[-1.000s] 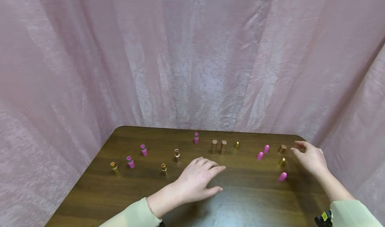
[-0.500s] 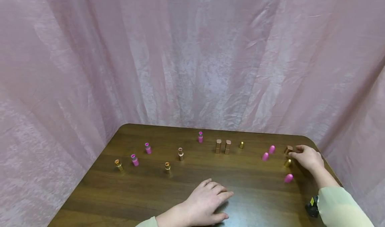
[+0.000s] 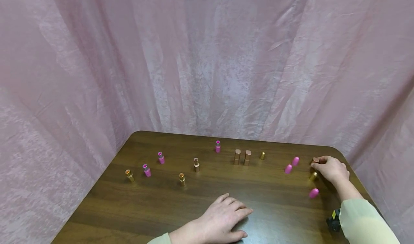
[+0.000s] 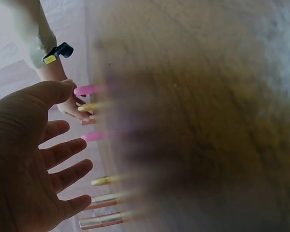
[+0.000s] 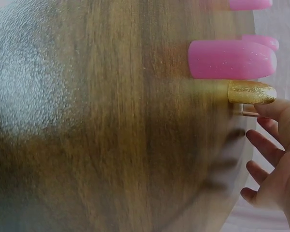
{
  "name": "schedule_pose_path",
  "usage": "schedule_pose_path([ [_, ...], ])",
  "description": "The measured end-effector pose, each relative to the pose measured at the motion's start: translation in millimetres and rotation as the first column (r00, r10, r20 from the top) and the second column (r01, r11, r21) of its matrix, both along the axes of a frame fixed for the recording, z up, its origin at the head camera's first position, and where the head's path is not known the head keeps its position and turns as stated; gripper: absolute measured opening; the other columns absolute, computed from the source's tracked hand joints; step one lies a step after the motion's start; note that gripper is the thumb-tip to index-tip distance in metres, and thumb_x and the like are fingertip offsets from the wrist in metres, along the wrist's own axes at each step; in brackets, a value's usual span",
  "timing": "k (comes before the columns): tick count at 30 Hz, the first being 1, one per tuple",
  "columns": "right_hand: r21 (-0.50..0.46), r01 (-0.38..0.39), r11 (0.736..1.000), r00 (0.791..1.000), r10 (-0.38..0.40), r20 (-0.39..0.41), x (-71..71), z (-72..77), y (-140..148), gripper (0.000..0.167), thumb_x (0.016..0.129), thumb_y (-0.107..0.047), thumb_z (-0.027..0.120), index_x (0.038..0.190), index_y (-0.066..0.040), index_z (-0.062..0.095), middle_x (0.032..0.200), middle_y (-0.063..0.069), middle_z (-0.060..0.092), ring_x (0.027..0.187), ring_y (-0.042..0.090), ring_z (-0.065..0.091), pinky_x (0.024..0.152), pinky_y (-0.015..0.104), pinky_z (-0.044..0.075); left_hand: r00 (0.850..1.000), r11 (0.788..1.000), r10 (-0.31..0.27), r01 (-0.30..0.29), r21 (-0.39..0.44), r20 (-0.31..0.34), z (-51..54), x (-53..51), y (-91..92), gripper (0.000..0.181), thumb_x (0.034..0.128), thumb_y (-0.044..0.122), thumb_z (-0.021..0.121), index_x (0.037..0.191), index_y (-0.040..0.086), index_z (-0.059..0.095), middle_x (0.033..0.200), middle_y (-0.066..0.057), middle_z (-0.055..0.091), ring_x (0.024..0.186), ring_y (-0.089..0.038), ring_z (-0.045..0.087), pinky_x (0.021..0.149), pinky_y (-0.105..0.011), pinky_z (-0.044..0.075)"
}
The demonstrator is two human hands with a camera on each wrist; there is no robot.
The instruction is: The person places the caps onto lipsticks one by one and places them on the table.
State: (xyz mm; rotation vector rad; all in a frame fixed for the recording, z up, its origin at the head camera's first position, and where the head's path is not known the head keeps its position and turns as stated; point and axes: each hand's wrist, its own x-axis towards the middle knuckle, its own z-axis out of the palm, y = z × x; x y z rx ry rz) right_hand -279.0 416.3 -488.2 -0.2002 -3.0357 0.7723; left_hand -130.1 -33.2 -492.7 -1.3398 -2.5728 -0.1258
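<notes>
Across the wooden desk (image 3: 142,208) stand three pink tubes (image 3: 147,171), two gold tubes (image 3: 182,181) and one brown tube (image 3: 196,166), all uncapped; two capped brown lipsticks (image 3: 237,157); three pink caps (image 3: 313,193); two gold caps (image 3: 262,156). Near the right edge, the right hand (image 3: 332,169) pinches one brown cap (image 3: 313,160); the left hand (image 3: 223,219) spreads loosely.

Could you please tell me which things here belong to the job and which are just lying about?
Probably the job's:
copper cap, pinched by the right hand
three pink caps
two gold caps
six open tubes

Seemingly just there:
two closed copper tubes
pink curtain
</notes>
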Motion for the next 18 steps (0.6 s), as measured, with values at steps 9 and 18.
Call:
schedule_pose_path([
  [9, -0.027, -0.002, 1.0, 1.0, 0.002, 0.009, 0.4, -1.2, 3.2, 0.06, 0.097, -0.051, 0.064, 0.126, 0.001, 0.061, 0.131, 0.031, 0.058, 0.111, 0.065, 0.043, 0.08, 0.069, 0.033, 0.999, 1.0, 0.004, -0.004, -0.01, 0.034, 0.5, 0.9, -1.6, 0.061, 0.0921, 0.059, 0.066, 0.144, 0.028, 0.058, 0.134, 0.013, 0.06, 0.125, -0.011, 0.053, 0.109, -0.056, 0.04],
  [18, -0.169, 0.034, 0.985, 0.98, -0.066, -0.186, -1.8, 1.6, -4.1, 0.048, 0.098, -0.041, 0.067, 0.123, 0.001, 0.067, 0.114, 0.012, 0.074, 0.094, 0.01, 0.065, 0.078, 0.034, 0.045, 0.998, 1.0, 0.029, -0.029, 0.0, 0.047, 2.7, -2.0, -9.2, 0.059, 0.0929, 0.058, 0.066, 0.143, 0.028, 0.059, 0.135, 0.014, 0.06, 0.127, -0.011, 0.052, 0.11, -0.056, 0.039],
])
